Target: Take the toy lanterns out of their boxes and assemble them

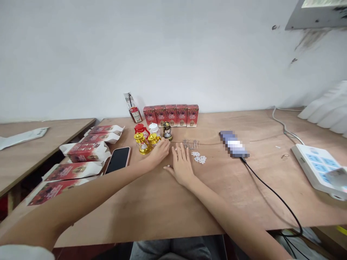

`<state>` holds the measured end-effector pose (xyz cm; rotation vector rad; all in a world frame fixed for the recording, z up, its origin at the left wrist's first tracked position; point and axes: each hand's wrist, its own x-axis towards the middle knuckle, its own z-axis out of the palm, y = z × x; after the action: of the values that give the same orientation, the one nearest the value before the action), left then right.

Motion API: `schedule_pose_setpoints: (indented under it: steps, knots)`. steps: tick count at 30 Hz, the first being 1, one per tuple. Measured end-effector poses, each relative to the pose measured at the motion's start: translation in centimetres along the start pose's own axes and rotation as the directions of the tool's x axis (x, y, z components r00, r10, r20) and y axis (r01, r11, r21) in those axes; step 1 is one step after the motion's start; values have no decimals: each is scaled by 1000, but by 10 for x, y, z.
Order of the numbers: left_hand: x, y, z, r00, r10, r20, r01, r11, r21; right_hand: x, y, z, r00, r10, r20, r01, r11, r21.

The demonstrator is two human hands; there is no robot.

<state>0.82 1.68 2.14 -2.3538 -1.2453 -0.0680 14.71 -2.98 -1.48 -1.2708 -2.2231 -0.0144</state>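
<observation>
My left hand (162,151) is closed beside a group of small lanterns. What its fingers hold, if anything, is hidden. Right behind it stand a gold lantern (154,138), partly covered by the hand, and a black lantern (167,131). Another gold lantern (142,143), a red lantern (140,129) and a white lantern (154,129) stand to its left. My right hand (183,167) lies open on the table, fingers stretched forward, holding nothing visible. Just beyond its fingertips are small metal pieces (191,144), and to its right lie small white tags (198,157).
Several red printed boxes (171,115) stand in a row near the wall, beside a clear packet (133,110). Opened red boxes (88,151) and a phone (118,160) lie on the left. A cabled phone (233,143) and a white power strip (320,168) are on the right.
</observation>
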Motion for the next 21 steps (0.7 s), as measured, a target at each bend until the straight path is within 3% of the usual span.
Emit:
schedule_pose_setpoints:
  steps: [5, 10, 13, 17, 21]
  knots:
    - [7, 4, 12, 998, 17, 56, -8, 989, -151, 3, 32, -6, 999, 1, -44, -5, 996, -91]
    - [0, 10, 12, 996, 57, 73, -37, 966, -255, -1, 29, -7, 999, -50, -19, 48, 993, -109]
    - [-16, 17, 6, 991, 100, 85, -70, 951, -300, 1, 20, -3, 1000, -27, 0, 27, 993, -113]
    - [-51, 18, -4, 983, 132, 127, -85, 942, -325, 4, 19, 4, 995, 102, -22, -104, 985, -135]
    - [-83, 16, -5, 988, -41, 149, 92, 930, -355, 3, 24, 10, 986, 152, -63, -160, 973, -168]
